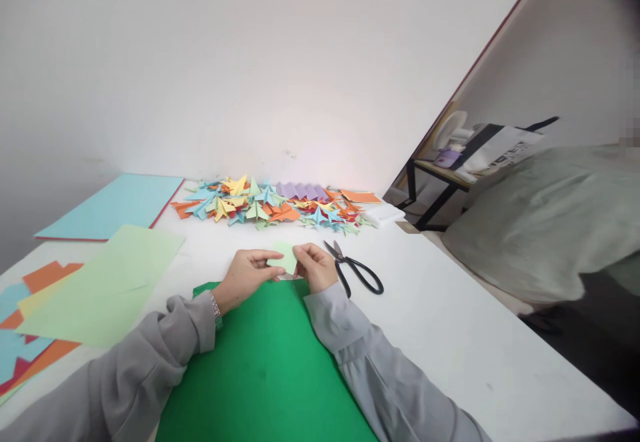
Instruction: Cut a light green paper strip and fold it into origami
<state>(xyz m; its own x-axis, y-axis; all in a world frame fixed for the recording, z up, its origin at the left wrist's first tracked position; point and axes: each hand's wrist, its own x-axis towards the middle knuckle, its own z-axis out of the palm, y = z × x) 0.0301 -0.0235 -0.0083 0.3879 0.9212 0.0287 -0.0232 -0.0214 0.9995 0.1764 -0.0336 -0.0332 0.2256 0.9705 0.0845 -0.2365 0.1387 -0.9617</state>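
A small light green piece of paper (pixel 284 259) is held up between both hands, over the far edge of a green sheet (pixel 265 362). My left hand (pixel 245 272) pinches its left side between thumb and fingers. On the right side, my right hand (pixel 316 265) grips the same paper with thumb and fingertips. Just right of that hand lie black-handled scissors (pixel 357 272), their blades slightly apart and pointing away. Behind the hands is a heap of small folded paper planes (pixel 240 205) in yellow, blue, orange and green.
A large light green sheet (pixel 115 282) covers coloured paper pieces (pixel 43 279) at the left. Behind it lies a light blue sheet (pixel 120 205) over red. Pleated purple paper (pixel 303 191) rests by the wall. A bed (pixel 525 222) and a small rack (pixel 435 175) stand at the right.
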